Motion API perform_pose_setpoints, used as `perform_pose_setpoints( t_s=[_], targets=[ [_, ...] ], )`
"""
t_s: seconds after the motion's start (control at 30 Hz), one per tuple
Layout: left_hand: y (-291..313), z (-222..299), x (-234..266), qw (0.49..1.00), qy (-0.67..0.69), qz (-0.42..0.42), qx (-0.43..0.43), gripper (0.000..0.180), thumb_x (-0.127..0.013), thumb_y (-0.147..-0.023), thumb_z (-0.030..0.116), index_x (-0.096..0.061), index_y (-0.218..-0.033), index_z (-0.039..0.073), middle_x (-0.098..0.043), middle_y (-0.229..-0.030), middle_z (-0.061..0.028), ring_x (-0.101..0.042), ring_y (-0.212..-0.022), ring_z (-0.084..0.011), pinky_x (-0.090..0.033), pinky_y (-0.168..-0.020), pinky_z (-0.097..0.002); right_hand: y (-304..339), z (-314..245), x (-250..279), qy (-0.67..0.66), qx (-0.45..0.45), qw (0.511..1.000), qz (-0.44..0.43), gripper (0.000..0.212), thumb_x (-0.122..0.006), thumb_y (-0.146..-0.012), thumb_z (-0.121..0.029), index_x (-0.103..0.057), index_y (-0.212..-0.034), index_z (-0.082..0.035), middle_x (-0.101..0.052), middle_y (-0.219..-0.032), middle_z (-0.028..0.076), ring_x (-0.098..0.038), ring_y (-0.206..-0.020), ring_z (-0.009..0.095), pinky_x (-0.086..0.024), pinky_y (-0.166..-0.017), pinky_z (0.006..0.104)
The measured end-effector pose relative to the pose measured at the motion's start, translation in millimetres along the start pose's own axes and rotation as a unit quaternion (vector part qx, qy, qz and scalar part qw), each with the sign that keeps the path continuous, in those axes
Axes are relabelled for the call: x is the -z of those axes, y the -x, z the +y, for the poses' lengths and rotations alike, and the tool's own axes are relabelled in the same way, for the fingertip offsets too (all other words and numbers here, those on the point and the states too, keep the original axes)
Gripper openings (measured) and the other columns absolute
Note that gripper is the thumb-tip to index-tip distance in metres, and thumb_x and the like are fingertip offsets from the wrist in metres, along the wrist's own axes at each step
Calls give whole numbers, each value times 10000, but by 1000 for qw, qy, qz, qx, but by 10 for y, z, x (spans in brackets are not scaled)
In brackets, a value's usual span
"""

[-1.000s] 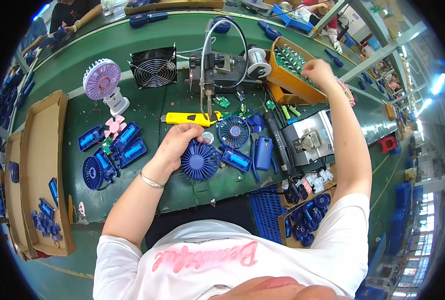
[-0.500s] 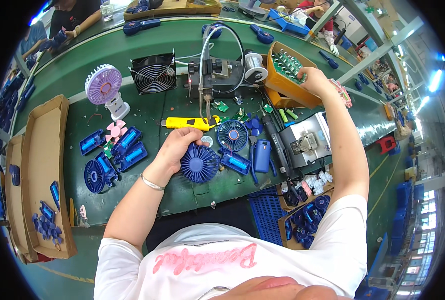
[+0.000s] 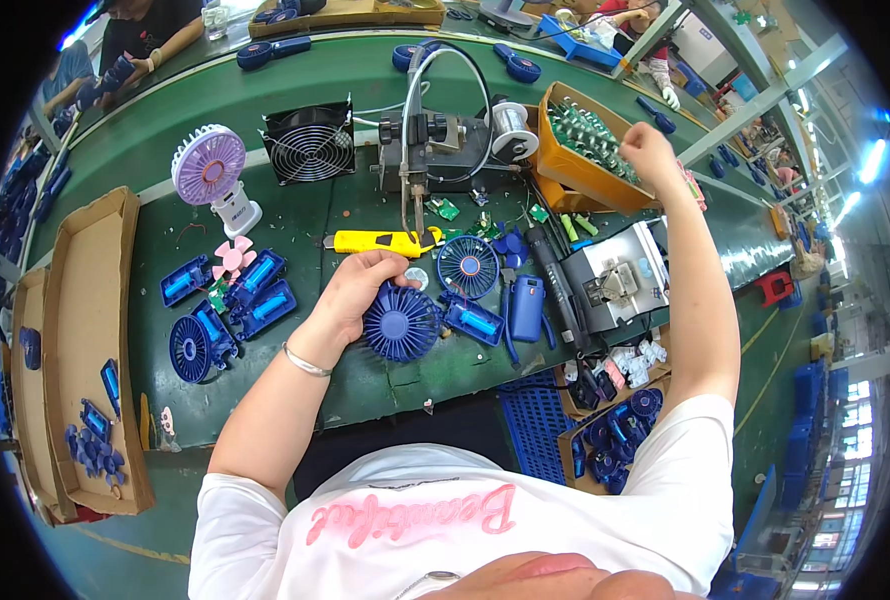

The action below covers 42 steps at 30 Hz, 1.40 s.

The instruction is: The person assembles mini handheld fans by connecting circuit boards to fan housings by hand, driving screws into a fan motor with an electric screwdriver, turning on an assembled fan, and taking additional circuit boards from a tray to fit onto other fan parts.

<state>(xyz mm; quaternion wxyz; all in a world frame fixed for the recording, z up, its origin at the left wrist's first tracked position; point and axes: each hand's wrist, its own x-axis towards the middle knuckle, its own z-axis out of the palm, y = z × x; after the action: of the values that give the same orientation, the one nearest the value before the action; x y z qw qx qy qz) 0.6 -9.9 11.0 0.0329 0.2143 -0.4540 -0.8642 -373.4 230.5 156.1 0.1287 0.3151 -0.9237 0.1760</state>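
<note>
Near the bench's front edge, my left hand (image 3: 358, 285) pinches the rim of a round blue fan housing (image 3: 401, 323) with radial slats. An open handle part (image 3: 475, 318) with a light-blue battery lies right beside it, below a second round fan part (image 3: 467, 267). My right hand (image 3: 649, 155) is raised at the right rim of a tilted yellow bin (image 3: 594, 171). Its fingers are curled together; whatever they hold, if anything, is too small to make out. Many small green circuit boards (image 3: 584, 132) fill that bin.
Behind my left hand lie a yellow-handled cutter (image 3: 377, 243) and a soldering stand (image 3: 435, 150) with a solder spool (image 3: 511, 131). A black fan (image 3: 310, 143) and a purple fan (image 3: 209, 167) stand further left. Cardboard trays (image 3: 95, 330) flank the bench; co-workers sit beyond the green conveyor (image 3: 365, 70).
My right hand has moved up and to the right, from among the circuit boards to the bin's rim. Fans on the conveyor have shifted slightly left. My left hand keeps its grip.
</note>
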Motion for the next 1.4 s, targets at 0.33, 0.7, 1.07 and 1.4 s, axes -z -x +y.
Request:
perform_pose_setpoints(
  t_s=[0.33,0.7,1.07,1.4],
  targets=[
    [8,0,5,1000,-2,16,11,105,-605,-882,115,-608,-886,9,-608,-783,-40,-657,-859,-181,-525,-779,-295,1021,-511,19,-701,-181,687,68,249,-607,-938,-140,-559,-1119,25,-640,-1023,114,-665,-945,233,-546,-811,328],
    [4,-6,27,1000,4,-16,21,100,-598,-885,109,-615,-895,11,-608,-799,-41,-651,-843,-176,-535,-767,-291,2126,-853,-117,-582,-125,802,37,249,-663,-831,37,-629,-1077,15,-644,-1047,81,-586,-968,148,-470,-873,275],
    [101,-33,-100,975,-72,-208,38,96,-631,-901,126,-626,-909,30,-617,-1223,-173,-678,-850,-152,-546,-810,-265,2280,-1288,-43,-364,126,920,-75,388,-745,-698,61,-588,-1048,-2,-583,-1073,81,-587,-947,141,-474,-820,256],
    [109,-131,-130,983,-121,-140,-5,102,-639,-891,88,-614,-924,-6,-608,-1088,-93,-670,-831,-157,-528,-788,-257,2255,-1531,-397,-584,11,811,-27,469,-670,-763,119,-518,-1190,-1,-588,-1129,92,-569,-997,124,-472,-880,257]
  ],
)
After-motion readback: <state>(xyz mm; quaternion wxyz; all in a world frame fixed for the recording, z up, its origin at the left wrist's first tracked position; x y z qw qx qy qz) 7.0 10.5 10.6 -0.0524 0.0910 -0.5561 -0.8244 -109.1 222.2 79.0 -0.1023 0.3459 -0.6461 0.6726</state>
